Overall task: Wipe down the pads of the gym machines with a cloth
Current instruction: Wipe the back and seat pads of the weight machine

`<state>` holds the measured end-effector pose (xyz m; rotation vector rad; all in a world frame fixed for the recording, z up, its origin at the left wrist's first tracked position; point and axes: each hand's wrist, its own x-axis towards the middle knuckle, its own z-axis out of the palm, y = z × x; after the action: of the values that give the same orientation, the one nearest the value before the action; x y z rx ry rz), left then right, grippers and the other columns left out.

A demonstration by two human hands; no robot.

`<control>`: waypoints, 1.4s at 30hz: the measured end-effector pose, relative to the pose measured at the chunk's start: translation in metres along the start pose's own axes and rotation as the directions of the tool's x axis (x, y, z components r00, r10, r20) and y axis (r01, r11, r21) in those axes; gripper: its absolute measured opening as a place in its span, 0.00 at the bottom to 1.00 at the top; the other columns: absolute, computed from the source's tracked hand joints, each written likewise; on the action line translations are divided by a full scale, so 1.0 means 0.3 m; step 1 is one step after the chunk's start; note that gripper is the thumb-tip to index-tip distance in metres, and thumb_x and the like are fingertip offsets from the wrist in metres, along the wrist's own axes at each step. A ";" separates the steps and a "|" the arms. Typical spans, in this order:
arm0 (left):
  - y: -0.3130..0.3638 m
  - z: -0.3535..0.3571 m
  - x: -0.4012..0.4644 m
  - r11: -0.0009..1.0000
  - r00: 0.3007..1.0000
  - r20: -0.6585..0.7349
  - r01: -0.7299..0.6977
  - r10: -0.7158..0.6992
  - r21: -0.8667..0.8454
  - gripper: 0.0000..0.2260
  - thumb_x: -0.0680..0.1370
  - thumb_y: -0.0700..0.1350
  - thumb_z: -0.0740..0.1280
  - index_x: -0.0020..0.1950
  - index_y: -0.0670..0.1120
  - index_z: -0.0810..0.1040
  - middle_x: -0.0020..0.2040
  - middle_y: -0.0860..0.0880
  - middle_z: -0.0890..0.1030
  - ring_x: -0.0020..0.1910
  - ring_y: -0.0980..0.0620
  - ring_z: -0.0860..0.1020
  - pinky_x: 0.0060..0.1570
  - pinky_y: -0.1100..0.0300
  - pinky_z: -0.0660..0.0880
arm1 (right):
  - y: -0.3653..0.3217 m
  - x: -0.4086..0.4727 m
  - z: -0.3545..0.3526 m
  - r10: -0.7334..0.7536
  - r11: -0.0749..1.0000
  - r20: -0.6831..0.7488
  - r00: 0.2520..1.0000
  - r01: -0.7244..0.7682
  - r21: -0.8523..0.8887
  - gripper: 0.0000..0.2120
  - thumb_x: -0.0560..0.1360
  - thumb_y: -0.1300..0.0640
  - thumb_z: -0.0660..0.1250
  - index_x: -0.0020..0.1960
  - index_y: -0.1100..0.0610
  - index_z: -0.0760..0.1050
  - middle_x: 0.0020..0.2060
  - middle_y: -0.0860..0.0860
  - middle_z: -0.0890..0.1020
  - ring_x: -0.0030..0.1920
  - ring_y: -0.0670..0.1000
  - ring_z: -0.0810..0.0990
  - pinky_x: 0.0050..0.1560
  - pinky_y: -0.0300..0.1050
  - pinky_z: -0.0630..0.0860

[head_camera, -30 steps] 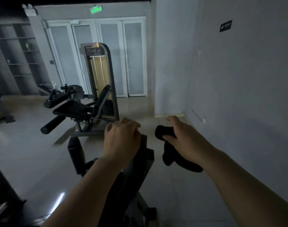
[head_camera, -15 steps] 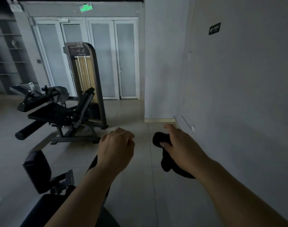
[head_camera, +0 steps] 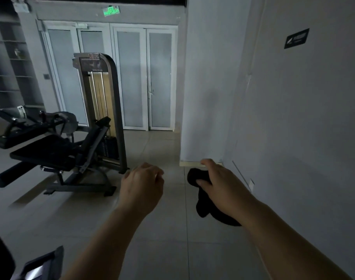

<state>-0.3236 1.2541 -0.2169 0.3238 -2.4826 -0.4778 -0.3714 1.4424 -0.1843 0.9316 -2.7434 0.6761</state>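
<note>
Gone from under the left hand (head_camera: 141, 187) is the dark pad it was resting on a second ago; only a corner of that near machine (head_camera: 31, 265) is showing at the lower left now. Both arms are reaching forward over the tiled floor (head_camera: 172, 249), the hands apart from each other. Left fingers are curling loosely and holding nothing, as far as the dim light lets me tell. The right hand (head_camera: 220, 185) is gripping a black cloth (head_camera: 201, 196), bunched at the thumb and hanging below the wrist. Ahead on the left, a leg machine (head_camera: 67, 150) with a black seat pad (head_camera: 43, 151) is standing well apart from the hands, before frosted doors (head_camera: 132, 77).
</note>
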 end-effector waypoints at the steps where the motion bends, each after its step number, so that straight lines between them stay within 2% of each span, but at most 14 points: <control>1: -0.009 0.023 0.076 1.000 1.000 -0.006 -0.006 0.006 -0.001 0.10 0.79 0.43 0.62 0.56 0.51 0.80 0.57 0.53 0.79 0.53 0.54 0.76 0.58 0.53 0.72 | 0.019 0.073 0.003 -0.003 1.000 -0.009 1.000 0.003 0.003 0.19 0.81 0.51 0.58 0.70 0.56 0.61 0.60 0.55 0.74 0.58 0.53 0.74 0.54 0.44 0.70; 8: -0.107 0.226 0.456 1.000 1.000 0.000 -0.001 0.001 0.030 0.10 0.79 0.42 0.62 0.56 0.50 0.80 0.57 0.52 0.79 0.52 0.53 0.76 0.60 0.49 0.72 | 0.158 0.520 0.110 -0.041 0.997 -0.033 0.999 0.043 0.057 0.19 0.81 0.52 0.59 0.70 0.57 0.62 0.61 0.56 0.74 0.59 0.54 0.74 0.54 0.44 0.71; 14: -0.263 0.418 0.752 0.995 0.997 -0.068 0.031 -0.024 0.098 0.10 0.78 0.41 0.63 0.51 0.48 0.83 0.53 0.50 0.81 0.50 0.51 0.78 0.53 0.54 0.73 | 0.290 0.938 0.260 -0.117 0.989 -0.013 0.993 0.118 0.089 0.21 0.81 0.52 0.59 0.71 0.56 0.60 0.61 0.56 0.74 0.59 0.54 0.74 0.52 0.43 0.69; 17: -0.329 0.491 0.941 0.990 0.994 -0.080 0.083 -0.074 0.118 0.10 0.78 0.41 0.63 0.51 0.48 0.83 0.54 0.50 0.81 0.51 0.50 0.78 0.53 0.53 0.72 | 0.326 1.180 0.307 -0.167 0.979 0.005 0.986 0.165 0.118 0.22 0.81 0.52 0.60 0.72 0.56 0.60 0.63 0.56 0.74 0.61 0.54 0.73 0.55 0.44 0.69; 21: -0.429 0.543 1.186 0.981 0.986 -0.134 0.120 -0.100 0.153 0.09 0.78 0.42 0.63 0.51 0.49 0.83 0.53 0.51 0.81 0.51 0.51 0.78 0.55 0.52 0.72 | 0.331 1.516 0.366 -0.261 0.958 0.017 0.965 0.257 0.123 0.22 0.81 0.52 0.59 0.72 0.56 0.59 0.63 0.56 0.74 0.60 0.53 0.74 0.49 0.40 0.67; 25: -0.609 0.571 1.340 0.966 0.979 -0.133 0.179 -0.156 0.184 0.09 0.78 0.41 0.62 0.45 0.49 0.82 0.50 0.51 0.80 0.48 0.50 0.77 0.51 0.52 0.73 | 0.278 1.793 0.483 -0.348 0.925 0.040 0.937 0.336 0.180 0.22 0.81 0.53 0.60 0.72 0.56 0.60 0.62 0.56 0.74 0.59 0.53 0.74 0.48 0.40 0.67; 29: -0.845 0.595 1.468 0.934 0.951 -0.189 0.284 -0.245 0.217 0.09 0.78 0.41 0.62 0.46 0.49 0.82 0.48 0.53 0.78 0.48 0.51 0.76 0.53 0.51 0.71 | 0.165 2.035 0.663 -0.422 0.886 0.094 0.902 0.388 0.255 0.22 0.80 0.53 0.60 0.72 0.56 0.60 0.64 0.56 0.74 0.61 0.53 0.74 0.53 0.40 0.69; 33: -1.102 0.607 1.634 0.919 0.943 -0.196 0.313 -0.270 0.240 0.09 0.79 0.43 0.62 0.44 0.51 0.81 0.47 0.56 0.75 0.46 0.54 0.74 0.52 0.52 0.71 | 0.036 2.278 0.851 -0.479 0.856 0.111 0.871 0.435 0.279 0.22 0.80 0.53 0.60 0.72 0.56 0.61 0.63 0.55 0.74 0.60 0.51 0.74 0.51 0.38 0.68; 42: -1.686 0.592 2.101 0.930 0.946 -0.148 0.314 -0.289 0.189 0.10 0.79 0.42 0.60 0.50 0.52 0.81 0.54 0.54 0.77 0.51 0.54 0.75 0.59 0.48 0.72 | -0.265 2.865 1.188 -0.439 0.873 0.144 0.887 0.383 0.303 0.20 0.80 0.53 0.60 0.71 0.54 0.62 0.60 0.53 0.75 0.57 0.50 0.75 0.49 0.37 0.69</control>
<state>-0.8706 0.6338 -0.2420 0.8063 -2.3787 -0.3053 -1.0072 0.7592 -0.2175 1.6796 -2.5156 0.9189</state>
